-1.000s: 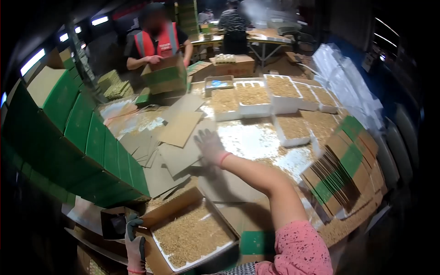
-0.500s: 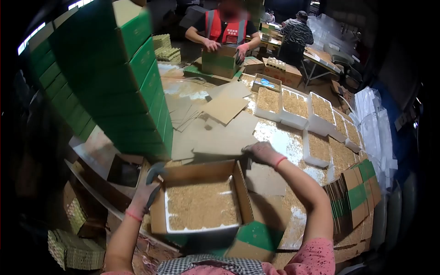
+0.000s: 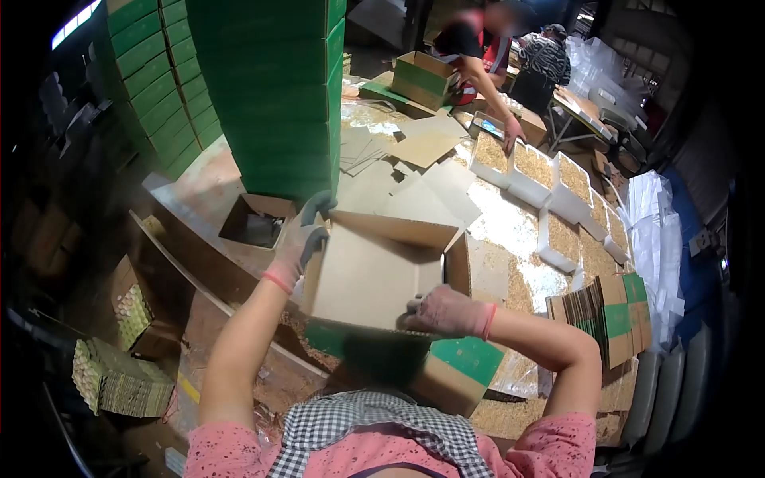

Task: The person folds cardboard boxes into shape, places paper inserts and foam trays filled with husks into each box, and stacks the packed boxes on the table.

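In front of me is a cardboard box (image 3: 358, 350) with open top and a green outer wall, tilted slightly. A plain cardboard sheet (image 3: 370, 275) lies inside it and hides whatever is underneath. My left hand (image 3: 304, 237), in a grey-fingered glove, grips the box's left wall near the far corner. At the near right corner, my gloved right hand (image 3: 448, 312) has its fingers curled over the sheet's edge, close to the box wall; its fingertips are partly hidden.
A tall stack of green boxes (image 3: 279, 103) rises at the far left of the table. Loose cardboard sheets (image 3: 434, 195) lie beyond my box. White foam trays of brown filler (image 3: 562, 239) and folded cartons (image 3: 610, 319) are right. A co-worker's hand (image 3: 512, 134) reaches to a tray.
My right hand has come from the loose sheets to the box, and a sheet now covers the filler-topped white tray inside. The co-worker has reached from their box to the trays.
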A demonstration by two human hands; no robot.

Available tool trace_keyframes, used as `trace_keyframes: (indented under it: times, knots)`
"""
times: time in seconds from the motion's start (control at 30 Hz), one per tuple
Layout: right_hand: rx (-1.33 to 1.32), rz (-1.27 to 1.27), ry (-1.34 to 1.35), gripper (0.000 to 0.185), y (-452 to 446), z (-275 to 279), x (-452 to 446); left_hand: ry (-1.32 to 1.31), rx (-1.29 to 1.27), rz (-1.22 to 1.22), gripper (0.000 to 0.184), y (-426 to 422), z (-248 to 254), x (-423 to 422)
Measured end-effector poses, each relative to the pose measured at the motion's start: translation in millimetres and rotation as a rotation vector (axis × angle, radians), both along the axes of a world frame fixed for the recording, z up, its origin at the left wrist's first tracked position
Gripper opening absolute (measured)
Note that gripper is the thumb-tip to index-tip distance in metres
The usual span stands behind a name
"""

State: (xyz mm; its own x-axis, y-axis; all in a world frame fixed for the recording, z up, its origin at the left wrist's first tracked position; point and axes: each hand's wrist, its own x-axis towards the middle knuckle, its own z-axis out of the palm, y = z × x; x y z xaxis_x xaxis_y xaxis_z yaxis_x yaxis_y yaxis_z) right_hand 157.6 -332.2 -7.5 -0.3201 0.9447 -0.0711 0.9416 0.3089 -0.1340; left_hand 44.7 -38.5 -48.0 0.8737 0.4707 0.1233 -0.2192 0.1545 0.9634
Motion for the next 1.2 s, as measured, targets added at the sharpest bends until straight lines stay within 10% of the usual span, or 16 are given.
trace_keyframes:
  times: [0.2,0.27,0.33,0.47,0.53,0.6,0.7,0.83,0.9,1.07,1.1,1.13,1.2]
  knots:
    - [-0.512,-0.289,-0.049,0.022,3,58,5,0.1,0.156,0.022,0.05,-3,14,-14]
    - [0.204,-0.245,0.114,0.026,-30,71,36,-0.06,-0.374,-0.028,0.047,9,8,-45]
    - [0.589,-0.513,-0.04,0.032,-48,96,47,0.116,-0.286,-0.005,0.048,19,-3,-77]
    - [0.338,-0.393,-0.134,0.037,-37,28,53,0.484,0.457,-0.349,0.089,-3,-46,-73]
    - [0.617,-0.645,0.352,0.043,1,-39,43,0.635,0.902,-0.109,0.11,-48,-38,-47]
    - [0.44,-0.588,0.213,0.058,32,-42,-13,0.636,0.882,-0.104,0.115,-59,-45,-40]
    - [0.89,-0.732,-0.087,0.073,-4,-103,25,0.657,0.91,-0.075,0.119,-57,-39,-45]
    - [0.178,-1.315,1.166,0.055,-34,-62,-9,0.52,0.707,-0.136,0.115,-30,-52,-44]
    - [0.357,-1.375,1.629,0.049,-31,-99,-24,0.512,0.942,-0.139,0.117,-25,-45,-38]
    - [0.991,-1.21,1.63,0.05,-43,-109,115,-0.032,0.584,-0.302,0.075,20,87,22]
    - [1.057,-1.134,1.609,0.051,-27,-53,135,-0.309,0.773,-0.265,0.067,51,102,46]
    - [1.103,-1.05,1.591,0.052,-12,-3,158,-0.367,0.327,-0.311,0.063,57,176,26]
    - [1.138,-0.849,1.575,0.055,25,94,202,-0.608,0.734,0.349,0.064,113,242,23]
